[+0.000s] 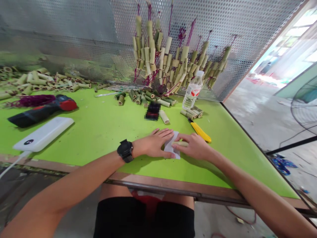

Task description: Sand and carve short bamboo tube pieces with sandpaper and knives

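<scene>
My left hand (156, 144), with a black watch on its wrist, lies flat with the fingers stretched out. It presses on a small white sheet (169, 145) on the green tabletop; I cannot tell whether it is plain paper or sandpaper. A short pale bamboo piece (182, 144) is gripped in my right hand (195, 147), its end against the sheet. Just beyond that hand rests a yellow utility knife (201, 132). A pale bamboo tube (164, 117) lies farther back, beside a dark, pixelated object (153, 111).
Strings of bamboo pieces (170, 62) hang on the perforated metal panel. A water bottle (193, 92) stands near cut tubes (192, 113). Left are a bamboo pile (37, 80), a black-and-red power tool (43, 109) and a white power bank (46, 134) with its cable.
</scene>
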### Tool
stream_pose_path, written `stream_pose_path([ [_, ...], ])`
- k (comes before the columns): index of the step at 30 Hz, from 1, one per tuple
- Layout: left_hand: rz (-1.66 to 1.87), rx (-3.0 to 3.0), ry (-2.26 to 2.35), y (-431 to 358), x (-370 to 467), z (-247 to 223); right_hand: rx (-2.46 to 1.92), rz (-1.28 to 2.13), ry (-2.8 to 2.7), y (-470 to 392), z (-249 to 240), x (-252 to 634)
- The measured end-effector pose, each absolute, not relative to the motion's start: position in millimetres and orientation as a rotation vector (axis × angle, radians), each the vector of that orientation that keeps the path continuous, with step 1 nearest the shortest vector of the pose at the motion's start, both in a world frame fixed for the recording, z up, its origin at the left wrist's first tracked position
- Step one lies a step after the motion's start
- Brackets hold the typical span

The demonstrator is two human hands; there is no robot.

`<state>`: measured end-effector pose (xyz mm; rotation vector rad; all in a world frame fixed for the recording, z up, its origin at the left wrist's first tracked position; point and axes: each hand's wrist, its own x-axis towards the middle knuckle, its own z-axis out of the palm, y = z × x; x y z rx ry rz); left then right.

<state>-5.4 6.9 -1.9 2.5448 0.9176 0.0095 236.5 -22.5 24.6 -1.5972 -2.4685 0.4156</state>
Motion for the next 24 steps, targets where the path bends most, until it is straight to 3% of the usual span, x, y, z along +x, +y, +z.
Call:
stream_pose_path([
  [5,0.000,2.558,0.936,7.2,-4.8,-2.6,-1.798,0.172,-2.367,-15.6,23.6,240.7],
  [11,0.018,2.544,0.912,7.8,-5.6,-3.2,-1.627,0.329,-2.448,-21.6,21.2,236.5],
  [17,0.015,2.563,0.926,7.1,-5.3,-4.3,-1.777,0.170,-2.360,-14.6,24.8,242.3],
  [24,0.035,2.552,0.908,7.8,-6.1,-3.5,-1.621,0.354,-2.432,-20.6,20.8,238.1],
])
